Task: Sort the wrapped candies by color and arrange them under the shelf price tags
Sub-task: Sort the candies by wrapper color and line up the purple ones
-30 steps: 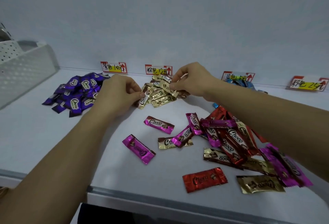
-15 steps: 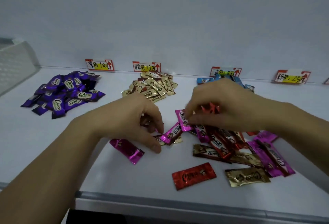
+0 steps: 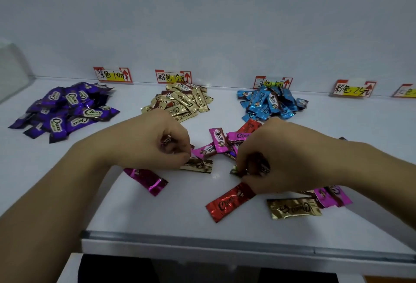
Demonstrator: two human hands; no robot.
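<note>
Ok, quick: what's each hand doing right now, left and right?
Left hand: closed, fingers curled round a small foil-wrapped candy, colour unclear.
Right hand: closed, gripping a dark foil-wrapped candy.

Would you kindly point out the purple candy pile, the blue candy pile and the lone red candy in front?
purple candy pile point(image 3: 67, 111): head view, on a wrapper mid-heap.
blue candy pile point(image 3: 270, 102): head view, on a central wrapper.
red candy point(image 3: 229, 202): head view, on the middle of its wrapper.
</note>
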